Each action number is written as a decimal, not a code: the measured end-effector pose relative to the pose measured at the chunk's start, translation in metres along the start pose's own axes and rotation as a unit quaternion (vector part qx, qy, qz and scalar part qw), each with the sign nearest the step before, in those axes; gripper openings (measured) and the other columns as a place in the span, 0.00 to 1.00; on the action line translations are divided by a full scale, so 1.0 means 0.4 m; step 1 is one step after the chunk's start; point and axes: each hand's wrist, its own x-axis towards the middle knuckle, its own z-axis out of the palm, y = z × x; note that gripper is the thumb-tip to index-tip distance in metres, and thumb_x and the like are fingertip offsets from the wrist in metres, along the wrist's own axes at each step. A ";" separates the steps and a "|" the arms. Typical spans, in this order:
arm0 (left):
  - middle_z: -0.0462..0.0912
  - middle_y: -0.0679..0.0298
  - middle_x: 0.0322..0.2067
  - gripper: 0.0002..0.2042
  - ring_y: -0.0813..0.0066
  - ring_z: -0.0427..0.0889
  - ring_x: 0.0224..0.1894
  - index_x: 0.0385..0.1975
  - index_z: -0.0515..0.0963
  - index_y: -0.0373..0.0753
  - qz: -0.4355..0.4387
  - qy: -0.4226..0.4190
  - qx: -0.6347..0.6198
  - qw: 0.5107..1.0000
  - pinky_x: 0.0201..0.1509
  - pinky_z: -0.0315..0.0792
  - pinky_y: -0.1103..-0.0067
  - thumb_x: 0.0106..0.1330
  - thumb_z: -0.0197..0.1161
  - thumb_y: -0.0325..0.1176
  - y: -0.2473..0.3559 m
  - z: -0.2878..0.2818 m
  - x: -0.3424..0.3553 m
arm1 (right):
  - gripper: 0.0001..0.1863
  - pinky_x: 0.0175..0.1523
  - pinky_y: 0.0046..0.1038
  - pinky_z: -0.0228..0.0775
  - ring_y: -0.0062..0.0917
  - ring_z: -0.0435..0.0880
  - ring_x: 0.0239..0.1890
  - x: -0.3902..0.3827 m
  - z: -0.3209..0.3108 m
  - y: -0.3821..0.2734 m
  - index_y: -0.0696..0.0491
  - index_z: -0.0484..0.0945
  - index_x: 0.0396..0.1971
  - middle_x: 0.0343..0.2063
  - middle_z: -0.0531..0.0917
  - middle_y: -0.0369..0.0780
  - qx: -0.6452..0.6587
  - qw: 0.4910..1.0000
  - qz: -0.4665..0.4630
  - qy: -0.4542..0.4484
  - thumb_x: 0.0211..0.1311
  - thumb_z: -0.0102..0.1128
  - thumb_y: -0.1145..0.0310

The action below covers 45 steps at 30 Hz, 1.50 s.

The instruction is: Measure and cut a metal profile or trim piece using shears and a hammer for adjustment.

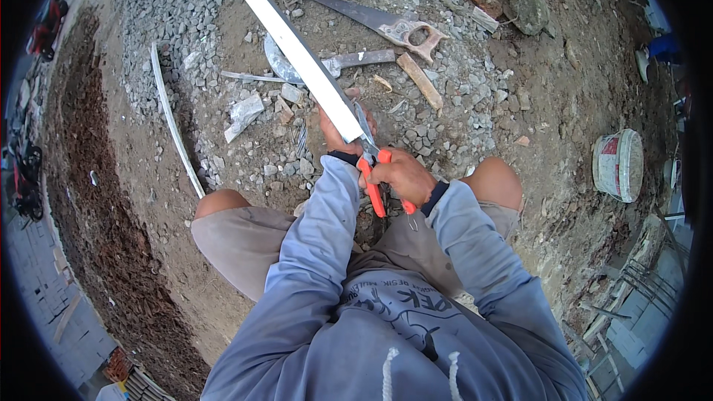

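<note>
A long white metal strip [287, 43] runs from the top left down to the middle. My left hand [332, 132] grips it near its lower end, partly hidden behind it. My right hand [401, 174] is closed on red-handled snips [374, 184], whose metal jaws are at that end of the strip. Past my hands lie a hand saw [407, 33], a curved grey metal tool [278, 59] partly under the strip, a dark bar [364, 59] and a short wooden stick [420, 85].
My bent knees [223, 204] frame the work. Around me are gravel [156, 15], a pale curved strip [169, 108] at the left, a round stone [526, 9], a white bucket [616, 165], rods [653, 289] at the lower right and motorbikes [30, 178] at the far left.
</note>
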 end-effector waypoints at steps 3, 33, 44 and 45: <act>0.76 0.59 0.20 0.28 0.64 0.75 0.18 0.46 0.75 0.38 -0.017 -0.085 -0.010 0.996 0.21 0.70 0.69 0.66 0.44 0.59 0.004 -0.026 0.008 | 0.12 0.37 0.27 0.68 0.26 0.78 0.28 0.000 0.001 0.000 0.61 0.75 0.26 0.23 0.80 0.41 -0.011 1.000 0.008 0.008 0.45 0.62 0.68; 0.72 0.60 0.16 0.32 0.68 0.72 0.15 0.42 0.73 0.38 0.020 -0.007 0.079 0.997 0.17 0.68 0.72 0.67 0.39 0.65 -0.003 0.004 0.008 | 0.13 0.44 0.26 0.72 0.27 0.82 0.33 0.010 -0.018 0.003 0.63 0.77 0.31 0.29 0.84 0.43 0.039 0.999 0.003 -0.005 0.47 0.57 0.70; 0.74 0.62 0.15 0.42 0.67 0.74 0.15 0.40 0.74 0.35 0.032 0.065 0.094 0.993 0.21 0.69 0.71 0.59 0.37 0.76 -0.007 0.009 0.025 | 0.15 0.41 0.25 0.67 0.22 0.75 0.34 -0.019 -0.127 -0.053 0.59 0.77 0.38 0.33 0.81 0.38 -0.119 0.985 0.091 -0.090 0.48 0.59 0.70; 0.74 0.63 0.15 0.42 0.68 0.74 0.15 0.39 0.74 0.35 0.022 0.061 0.075 0.995 0.22 0.69 0.72 0.59 0.37 0.76 0.008 0.051 0.006 | 0.15 0.40 0.25 0.66 0.22 0.74 0.33 -0.034 -0.156 -0.069 0.59 0.77 0.37 0.32 0.80 0.37 -0.155 0.976 0.110 -0.102 0.47 0.59 0.69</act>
